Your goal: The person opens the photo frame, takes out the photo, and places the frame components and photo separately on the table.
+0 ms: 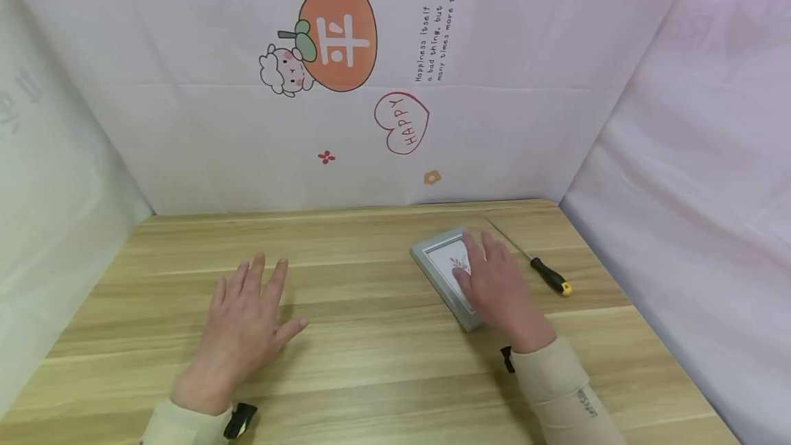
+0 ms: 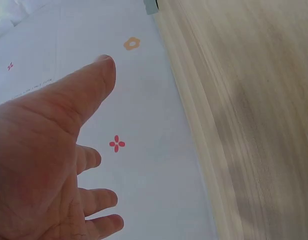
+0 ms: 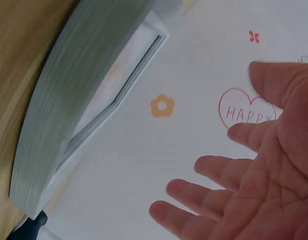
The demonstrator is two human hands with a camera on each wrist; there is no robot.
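Note:
A grey picture frame (image 1: pixel 454 294) with a white insert and a small leaf print lies flat on the right part of the table, turned at a slant. Over its right side is my right hand (image 1: pixel 499 287), fingers spread and nothing in its grasp. In the right wrist view the frame's thick grey edge (image 3: pixel 79 85) stands apart from the fingers. My left hand (image 1: pixel 241 328) hovers over the left part of the table, fingers spread, holding nothing; its thumb (image 2: pixel 89 87) points outward in the left wrist view.
A screwdriver (image 1: pixel 550 276) with a black and yellow handle lies right of the frame, its thin shaft pointing to the back. The wooden table (image 1: pixel 371 362) meets a printed white cloth (image 1: pixel 216 143) behind, and pale cloth hangs at both sides.

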